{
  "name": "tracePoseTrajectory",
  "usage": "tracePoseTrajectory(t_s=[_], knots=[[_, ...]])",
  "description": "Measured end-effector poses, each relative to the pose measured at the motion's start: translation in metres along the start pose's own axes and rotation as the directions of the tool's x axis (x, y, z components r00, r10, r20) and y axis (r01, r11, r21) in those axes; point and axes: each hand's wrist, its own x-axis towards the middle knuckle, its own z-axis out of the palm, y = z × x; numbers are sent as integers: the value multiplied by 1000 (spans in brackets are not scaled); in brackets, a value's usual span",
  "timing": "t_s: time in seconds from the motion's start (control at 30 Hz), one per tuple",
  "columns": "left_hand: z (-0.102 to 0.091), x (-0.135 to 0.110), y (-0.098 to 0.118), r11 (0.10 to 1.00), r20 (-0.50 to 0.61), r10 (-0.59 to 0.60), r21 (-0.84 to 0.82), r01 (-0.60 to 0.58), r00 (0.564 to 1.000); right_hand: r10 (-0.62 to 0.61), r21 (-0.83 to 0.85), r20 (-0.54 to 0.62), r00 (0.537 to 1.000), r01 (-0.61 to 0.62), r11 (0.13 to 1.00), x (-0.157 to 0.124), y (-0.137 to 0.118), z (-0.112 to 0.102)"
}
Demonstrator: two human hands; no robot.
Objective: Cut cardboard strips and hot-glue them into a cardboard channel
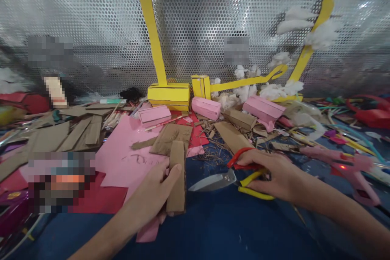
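Note:
My left hand [163, 185] grips a narrow cardboard strip [177, 176], thumb on its face and the other fingers mostly hidden behind it. A piece of pink paper [149, 229] shows below that hand. In my right hand [271, 170] is a pair of scissors [213, 182] with one red and one yellow handle. Their blades point left toward the strip, apart from it, and look closed or nearly so. Beyond the strip lie a crumpled cardboard piece [172, 138] and a large pink sheet [128, 158] with pen marks.
A pink glue gun [344, 166] with a lit red light lies at right. Cardboard pieces [76, 132] are piled at left. Pink boxes [262, 109] and yellow paper boxes [169, 95] stand at the back, before a perforated metal wall [195, 20]. Dark twigs [213, 150] litter the blue surface [219, 227].

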Motion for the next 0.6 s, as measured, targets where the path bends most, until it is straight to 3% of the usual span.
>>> tracePoseTrajectory(t_s=[0.27, 0.6], knots=[[-1, 0, 3, 1000, -13, 17, 27, -16, 1000, 17, 16, 34, 999, -17, 1000, 0, 3, 4], [3, 4, -13, 1000, -34, 16, -2, -16, 999, 58, 39, 78, 995, -61, 997, 1, 3, 10]])
